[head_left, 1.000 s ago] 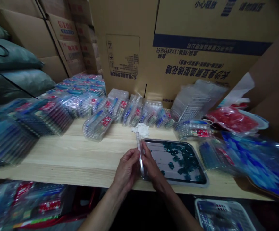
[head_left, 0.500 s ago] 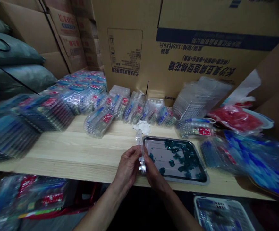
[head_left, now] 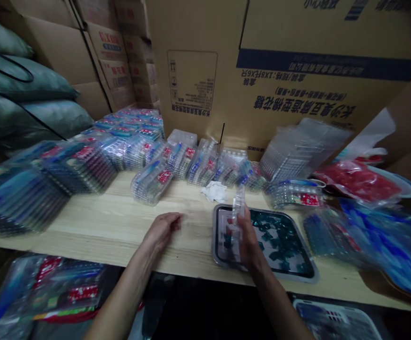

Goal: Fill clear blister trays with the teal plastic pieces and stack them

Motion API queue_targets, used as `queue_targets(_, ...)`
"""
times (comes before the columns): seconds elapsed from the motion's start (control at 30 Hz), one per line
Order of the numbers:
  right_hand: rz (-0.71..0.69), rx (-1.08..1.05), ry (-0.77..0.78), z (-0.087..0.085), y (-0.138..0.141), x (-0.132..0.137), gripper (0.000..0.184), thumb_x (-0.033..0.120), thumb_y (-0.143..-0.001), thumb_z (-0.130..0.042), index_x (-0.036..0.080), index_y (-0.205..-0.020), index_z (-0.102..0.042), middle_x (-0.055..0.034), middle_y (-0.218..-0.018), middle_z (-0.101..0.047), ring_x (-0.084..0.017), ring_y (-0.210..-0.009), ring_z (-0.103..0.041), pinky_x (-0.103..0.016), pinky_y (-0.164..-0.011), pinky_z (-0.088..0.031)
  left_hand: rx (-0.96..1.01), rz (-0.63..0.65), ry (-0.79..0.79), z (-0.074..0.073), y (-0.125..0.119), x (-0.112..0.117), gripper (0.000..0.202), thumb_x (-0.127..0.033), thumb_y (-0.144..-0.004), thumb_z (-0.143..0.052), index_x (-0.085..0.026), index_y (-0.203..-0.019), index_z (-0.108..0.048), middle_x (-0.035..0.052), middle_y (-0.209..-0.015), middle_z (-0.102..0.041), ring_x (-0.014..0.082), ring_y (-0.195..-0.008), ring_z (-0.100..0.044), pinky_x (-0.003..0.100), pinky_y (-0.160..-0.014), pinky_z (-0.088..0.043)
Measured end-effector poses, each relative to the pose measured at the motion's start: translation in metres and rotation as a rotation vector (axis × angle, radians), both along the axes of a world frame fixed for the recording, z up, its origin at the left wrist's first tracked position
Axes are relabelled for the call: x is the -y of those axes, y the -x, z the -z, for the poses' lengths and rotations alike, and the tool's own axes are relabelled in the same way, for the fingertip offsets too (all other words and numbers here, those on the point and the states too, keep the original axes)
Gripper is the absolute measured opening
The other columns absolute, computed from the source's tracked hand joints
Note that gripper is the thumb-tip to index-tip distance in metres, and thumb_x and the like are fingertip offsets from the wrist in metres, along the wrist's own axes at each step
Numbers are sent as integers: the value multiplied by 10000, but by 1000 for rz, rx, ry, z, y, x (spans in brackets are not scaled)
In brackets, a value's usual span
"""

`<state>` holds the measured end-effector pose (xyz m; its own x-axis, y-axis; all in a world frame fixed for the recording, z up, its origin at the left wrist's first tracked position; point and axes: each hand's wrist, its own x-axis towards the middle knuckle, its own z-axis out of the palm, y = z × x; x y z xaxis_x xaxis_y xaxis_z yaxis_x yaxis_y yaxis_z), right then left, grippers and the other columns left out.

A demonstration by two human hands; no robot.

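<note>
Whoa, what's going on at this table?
A person's right hand is holding up a thin, clear plastic piece over a tray of dark teal bits. The left hand is apart from it, over the wooden table, its fingers curled and blurry. Clear packs with blue and red parts stand behind, near a big cardboard box.

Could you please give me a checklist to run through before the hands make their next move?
1. Thin clear plastic case held by right hand: ok.
2. Left hand off the case: ok.
3. Left hand empty: cannot tell, blurred.
4. Rectangular grey dark-edged tray resting on pale wooden table: ok.
5. Translucent teal chunks inside tray: ok.
6. Tray fully visible: not ok, right hand and case cover part of it.
</note>
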<state>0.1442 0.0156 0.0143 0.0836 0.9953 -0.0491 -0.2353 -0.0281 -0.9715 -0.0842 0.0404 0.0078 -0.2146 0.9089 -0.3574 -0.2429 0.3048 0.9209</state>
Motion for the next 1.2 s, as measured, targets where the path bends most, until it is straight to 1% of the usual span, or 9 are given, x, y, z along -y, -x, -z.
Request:
queue_targets(0.07,-26,23,25,1,-2,2,798,629,-828,-542,338,-1524,-281,-25,-1516,-424,-315,-1328,-455,-483,-1009,-465,-196,-126,-33,6,10,1,207,-300,-585,-784,-132,-636,-675,-1,-572,-559,126,-550,-461,247,-542,-351)
queue_targets(0.13,-102,71,8,3,4,9,824,632,-821,-559,329,-1531,-273,-16,-1580,-323,-335,-1406,-349,-525,-1095,-370,-278,-227,-169,2,3,12,217,-294,-603,-799,-146,-725,-698,1,-644,-592,126,-592,-480,232,-552,-355)
queue_targets(0.17,-159,99,-24,3,9,13,826,625,-822,-571,329,-1533,-272,-3,-1600,-278,-330,-1444,-284,-531,-1140,-306,-260,-217,-230,-3,-6,20,239,-311,-619,-807,-152,-767,-706,8,-690,-615,123,-609,-494,224,-557,-364)
queue_targets(0.27,-333,157,-129,3,24,26,769,595,-868,-552,342,-1535,-264,39,-1627,-194,-261,-1505,-131,-484,-1222,-121,135,104,-186,-22,-45,47,310,-418,-694,-793,-136,-796,-716,11,-639,-606,83,-520,-463,204,-508,-344)
queue_targets(0.33,-400,172,-154,3,30,31,703,588,-918,-483,356,-1537,-244,60,-1633,-163,-211,-1513,-94,-441,-1235,-70,351,157,-134,-30,-67,59,333,-403,-647,-842,-129,-795,-723,-2,-584,-590,66,-482,-452,194,-492,-344)
queue_targets(0.43,-406,172,-157,6,33,30,638,613,-949,-386,394,-1530,-236,97,-1630,-153,-182,-1513,-91,-433,-1240,-53,448,106,-107,-32,-81,64,360,-339,-573,-898,-122,-815,-744,-5,-573,-600,55,-480,-467,181,-488,-351)
queue_targets(0.7,-411,177,-183,8,38,26,682,640,-947,-364,358,-1546,-204,71,-1637,-128,-178,-1514,-86,-413,-1243,-59,460,83,-71,-33,-75,64,362,-354,-564,-902,-124,-789,-738,-41,-478,-519,36,-436,-397,171,-448,-287)
queue_targets(0.93,-391,112,-155,8,41,27,680,656,-932,-380,386,-1536,-224,104,-1629,-144,-168,-1512,-96,-407,-1242,-66,403,76,-123,-34,-79,64,355,-372,-586,-886,-117,-788,-744,-34,-492,-523,42,-445,-394,184,-450,-284)
queue_targets(1.2,-375,134,-147,7,43,26,702,664,-925,-388,351,-1538,-247,70,-1628,-172,-193,-1506,-140,-424,-1238,-110,420,77,-116,-35,-77,65,359,-366,-586,-886,-104,-786,-744,-31,-517,-521,38,-460,-389,184,-448,-278)
